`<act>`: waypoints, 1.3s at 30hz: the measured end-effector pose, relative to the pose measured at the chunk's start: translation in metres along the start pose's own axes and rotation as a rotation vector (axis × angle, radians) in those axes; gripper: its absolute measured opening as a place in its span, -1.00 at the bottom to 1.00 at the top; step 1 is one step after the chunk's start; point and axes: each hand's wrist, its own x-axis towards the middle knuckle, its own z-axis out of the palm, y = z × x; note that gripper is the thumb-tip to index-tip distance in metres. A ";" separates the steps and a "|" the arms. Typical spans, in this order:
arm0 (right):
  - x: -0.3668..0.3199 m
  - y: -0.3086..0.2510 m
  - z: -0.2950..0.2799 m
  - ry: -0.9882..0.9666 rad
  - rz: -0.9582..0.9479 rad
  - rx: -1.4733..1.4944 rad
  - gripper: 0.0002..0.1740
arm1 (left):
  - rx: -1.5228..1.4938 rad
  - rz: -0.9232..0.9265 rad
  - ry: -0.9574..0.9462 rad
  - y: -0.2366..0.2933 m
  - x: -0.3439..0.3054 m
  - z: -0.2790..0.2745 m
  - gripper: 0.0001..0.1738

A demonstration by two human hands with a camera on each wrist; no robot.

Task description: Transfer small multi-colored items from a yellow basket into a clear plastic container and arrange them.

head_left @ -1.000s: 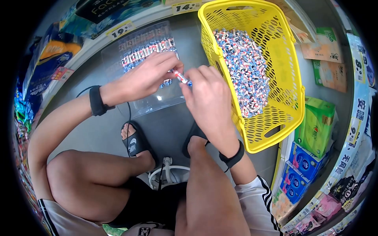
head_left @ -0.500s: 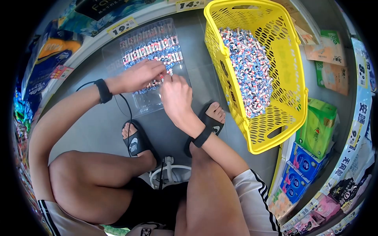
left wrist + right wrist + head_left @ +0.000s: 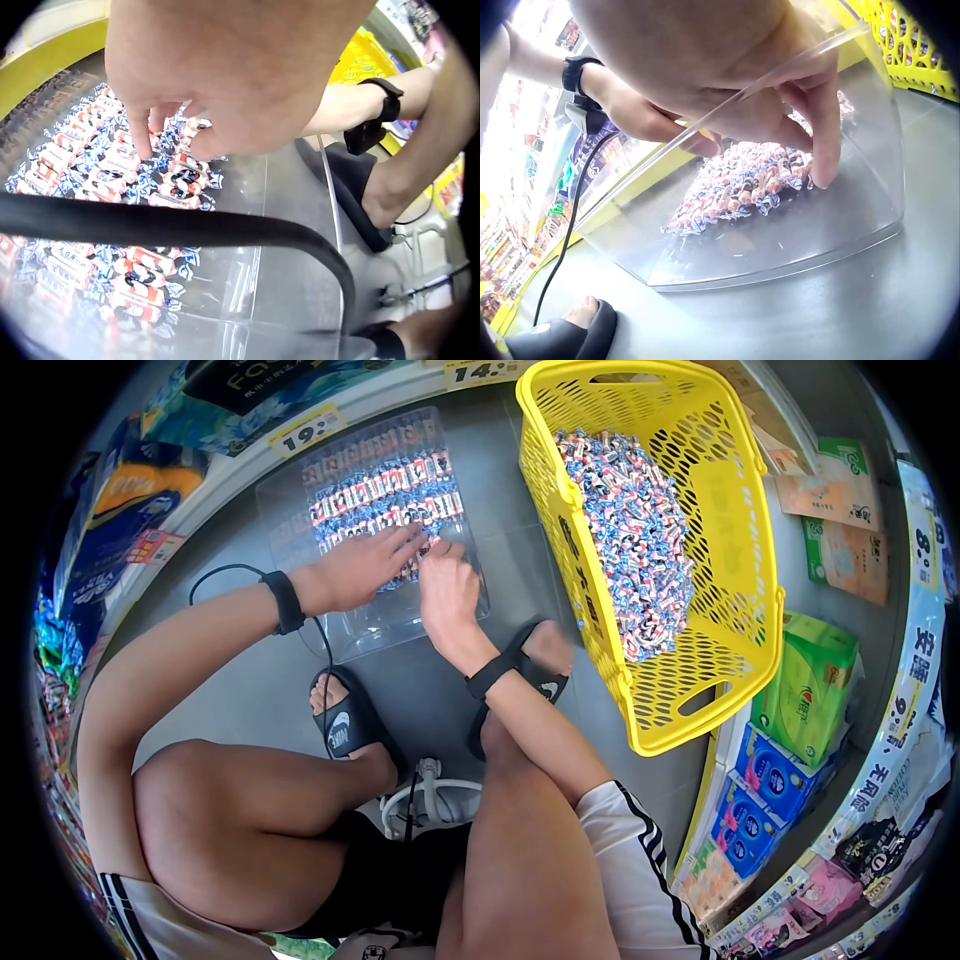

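Wrapped candies (image 3: 375,500) lie in rows inside a clear plastic box (image 3: 375,635) on the floor. My left hand (image 3: 362,568) is over the lower rows, its fingers extended; the left wrist view has the fingertips (image 3: 144,150) pointing down at the candies (image 3: 109,176). Close beside it, my right hand (image 3: 450,592) reaches into the box from the right. In the right wrist view its fingers (image 3: 825,142) point down at the end of the candy rows (image 3: 739,184); whether they pinch a candy is hidden.
A yellow basket (image 3: 600,610) with a heap of loose candies (image 3: 635,550) stands right of the box. Shelves with tissue packs (image 3: 805,685) line the right side. A black cable (image 3: 328,650) hangs by my left wrist. Sandaled feet (image 3: 350,715) are below the box.
My right hand has moved left from beside the basket to the box, and the candy seen between both hands earlier is out of sight. My left hand has shifted down, its fingers now more extended.
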 end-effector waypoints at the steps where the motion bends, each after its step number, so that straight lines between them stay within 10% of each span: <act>1: 0.000 -0.002 0.002 0.000 0.001 0.000 -0.89 | 0.038 -0.004 -0.052 0.000 0.000 0.000 0.08; 39: -0.017 0.013 -0.003 -0.160 -0.087 0.211 -0.53 | 0.122 0.057 -0.163 0.000 -0.002 0.008 0.02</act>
